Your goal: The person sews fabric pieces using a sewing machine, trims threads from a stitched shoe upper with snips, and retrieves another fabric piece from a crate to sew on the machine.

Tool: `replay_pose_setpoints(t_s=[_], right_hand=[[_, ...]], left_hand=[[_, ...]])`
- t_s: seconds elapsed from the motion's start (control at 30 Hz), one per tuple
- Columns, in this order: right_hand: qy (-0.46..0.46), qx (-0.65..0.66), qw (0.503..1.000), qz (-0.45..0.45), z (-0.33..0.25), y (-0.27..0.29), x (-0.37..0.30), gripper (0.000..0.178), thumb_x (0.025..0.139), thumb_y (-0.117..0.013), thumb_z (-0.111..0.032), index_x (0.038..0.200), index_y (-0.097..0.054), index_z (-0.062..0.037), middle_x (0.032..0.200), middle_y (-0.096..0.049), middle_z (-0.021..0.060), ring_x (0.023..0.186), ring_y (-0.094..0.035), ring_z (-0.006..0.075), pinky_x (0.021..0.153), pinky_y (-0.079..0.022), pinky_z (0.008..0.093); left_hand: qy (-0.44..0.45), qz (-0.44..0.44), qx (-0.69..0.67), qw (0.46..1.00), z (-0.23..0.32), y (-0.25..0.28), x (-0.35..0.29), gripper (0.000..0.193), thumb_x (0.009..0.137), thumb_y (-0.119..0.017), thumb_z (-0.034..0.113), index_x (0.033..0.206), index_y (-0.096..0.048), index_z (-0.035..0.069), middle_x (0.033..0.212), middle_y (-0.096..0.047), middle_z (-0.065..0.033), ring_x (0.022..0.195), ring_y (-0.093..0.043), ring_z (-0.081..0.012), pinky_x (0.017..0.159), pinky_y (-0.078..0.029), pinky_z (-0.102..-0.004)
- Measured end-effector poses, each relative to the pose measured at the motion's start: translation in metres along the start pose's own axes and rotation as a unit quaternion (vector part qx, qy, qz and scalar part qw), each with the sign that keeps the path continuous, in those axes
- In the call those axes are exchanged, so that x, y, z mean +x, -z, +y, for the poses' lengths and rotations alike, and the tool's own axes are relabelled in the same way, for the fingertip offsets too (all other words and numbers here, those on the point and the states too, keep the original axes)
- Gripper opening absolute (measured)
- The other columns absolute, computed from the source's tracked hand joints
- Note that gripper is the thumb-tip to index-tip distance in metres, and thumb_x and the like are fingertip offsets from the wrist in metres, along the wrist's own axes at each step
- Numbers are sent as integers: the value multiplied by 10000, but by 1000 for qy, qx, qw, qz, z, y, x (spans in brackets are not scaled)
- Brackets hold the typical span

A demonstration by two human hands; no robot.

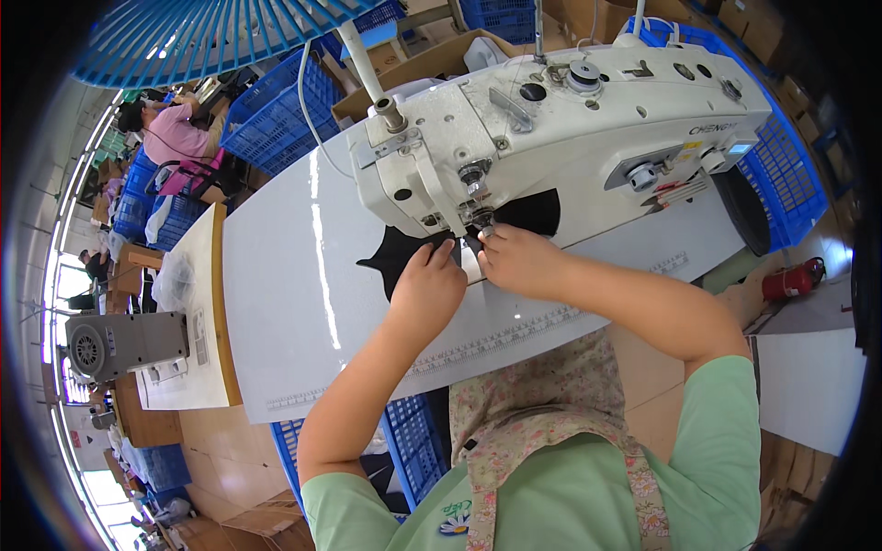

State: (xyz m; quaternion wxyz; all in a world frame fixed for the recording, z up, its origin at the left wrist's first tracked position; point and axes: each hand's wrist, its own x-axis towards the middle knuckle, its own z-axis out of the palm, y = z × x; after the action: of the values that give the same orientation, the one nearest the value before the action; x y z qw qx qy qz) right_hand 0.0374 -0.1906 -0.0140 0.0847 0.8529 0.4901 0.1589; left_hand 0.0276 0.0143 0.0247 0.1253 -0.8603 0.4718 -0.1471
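Note:
A white sewing machine (441,174) stands over a pale worktable, its needle area just ahead of my hands. Beneath the machine head lies a black fabric piece (397,260) with a pointed left end; more black fabric (535,213) shows behind, right of the needle, and I cannot tell if it is one piece. My left hand (429,283) is closed on the near edge of the fabric, fingers bent and close together. My right hand (516,262) is closed beside the needle, fingertips pinched at the fabric's edge. The fingers partly hide the fabric between them.
Printed rulers (496,347) run along the table's near edge. A blue fan guard (211,37) hangs at the upper left. Blue crates (285,119) stand beyond the table, and a red fire extinguisher (792,279) is at the right. A person in pink (175,138) sits farther left.

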Motion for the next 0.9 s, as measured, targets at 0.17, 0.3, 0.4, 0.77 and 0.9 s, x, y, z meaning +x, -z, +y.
replay_pose_setpoints(t_s=[0.17,0.3,0.4,0.77,0.9], right_hand=[[-6,-10,1000,13,-4,1,-1,166,774,-590,-137,838,-664,-3,820,-669,67,898,-617,214,831,-442,325],[-24,-34,997,61,-7,-7,1,130,725,-594,-169,712,-671,-64,763,-654,29,873,-583,203,784,-414,310],[-36,-44,996,62,-7,-7,2,128,729,-593,-171,707,-671,-73,775,-653,25,883,-578,195,796,-411,312],[-64,-28,997,22,-9,-6,11,238,795,-556,-179,935,-668,-22,955,-659,86,1062,-592,232,935,-412,358],[-77,-55,993,69,-9,-14,15,152,786,-580,-178,798,-700,-85,865,-668,52,1015,-590,225,1017,-365,404]], left_hand=[[7,-29,-33,999,3,2,-1,144,700,-601,108,824,-642,46,908,-671,-79,1074,-596,-197,909,-433,-334],[9,-23,-27,999,7,-3,0,152,692,-601,104,824,-636,37,921,-677,-81,1024,-618,-194,851,-451,-331],[17,-19,-28,999,9,-10,-1,161,691,-603,104,831,-634,31,923,-680,-89,1009,-623,-195,802,-457,-323],[47,12,-13,999,12,-26,5,37,674,-625,104,665,-613,70,709,-626,-46,856,-616,-185,675,-419,-301],[61,13,-5,998,11,-28,8,52,689,-614,97,706,-599,50,770,-648,-78,912,-627,-198,700,-439,-303]])
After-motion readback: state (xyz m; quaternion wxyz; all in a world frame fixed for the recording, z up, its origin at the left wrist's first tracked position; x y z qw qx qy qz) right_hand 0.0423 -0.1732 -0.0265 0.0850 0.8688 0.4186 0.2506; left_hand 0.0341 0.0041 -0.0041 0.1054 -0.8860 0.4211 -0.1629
